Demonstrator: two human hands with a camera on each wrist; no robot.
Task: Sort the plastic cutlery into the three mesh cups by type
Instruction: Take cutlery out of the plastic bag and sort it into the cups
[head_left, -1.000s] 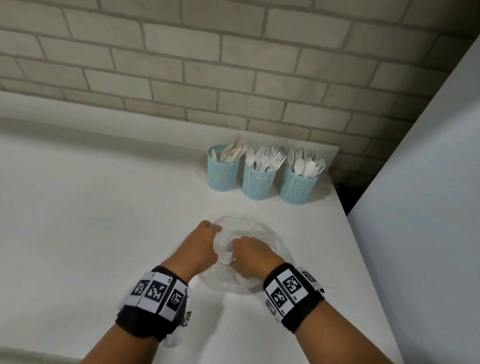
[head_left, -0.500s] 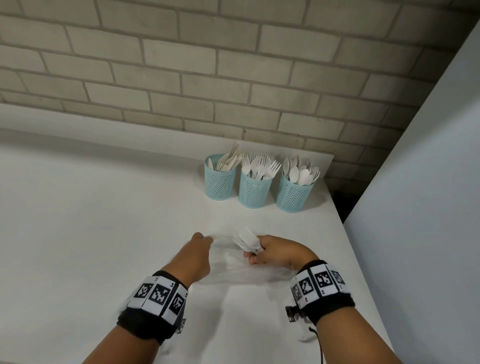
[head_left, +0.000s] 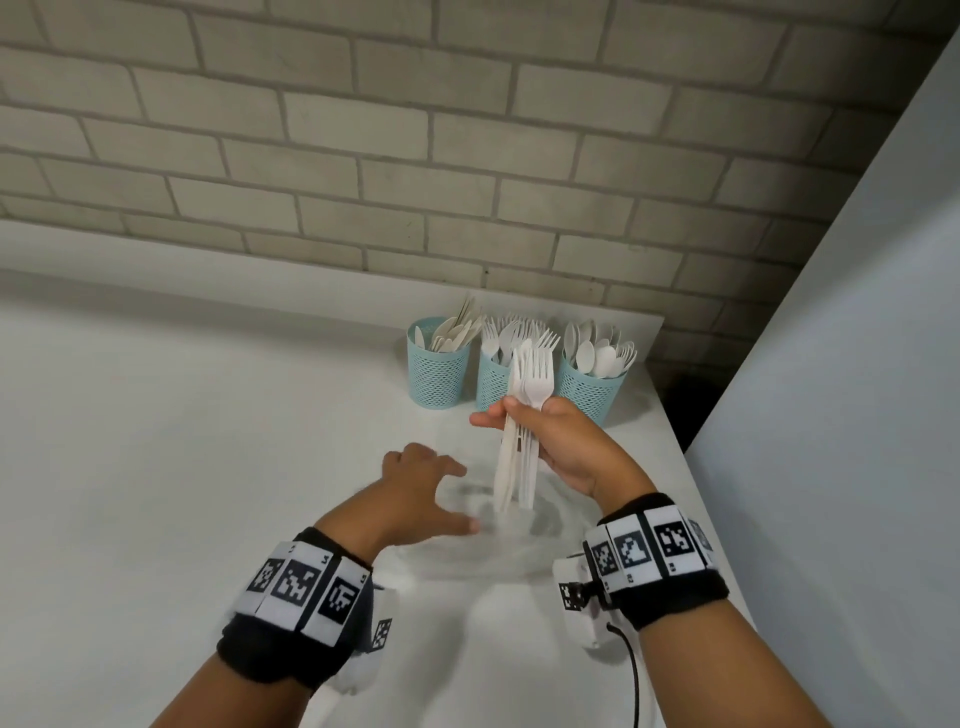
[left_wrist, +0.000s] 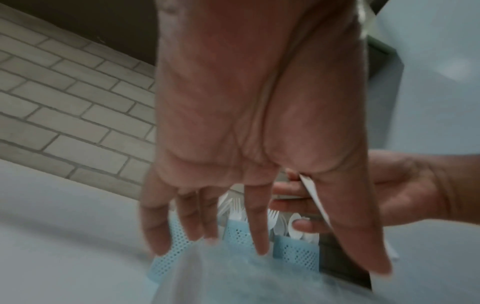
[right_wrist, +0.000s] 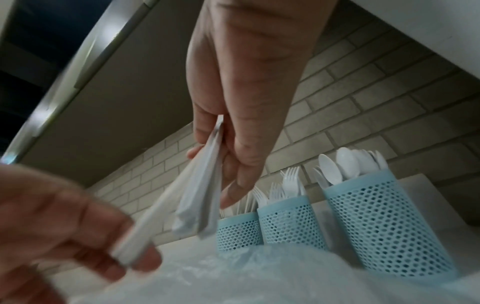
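A pale brick wall backs a white tabletop, with a grey panel rising to the right of the hands. The right hand is clamped round a bundle of white plastic forks, tines up, handles hanging down below the fist; how many there are cannot be counted. Just beyond that hand stand three blue mesh cups: the left cup with what look like knives, the middle cup with forks, partly hidden behind the bundle, and the right cup with spoons. The left hand is spread, fingers apart, holding nothing, over a crumpled clear plastic bag lying below both hands; whether it touches the bag is unclear. Both wrist views are blurred.
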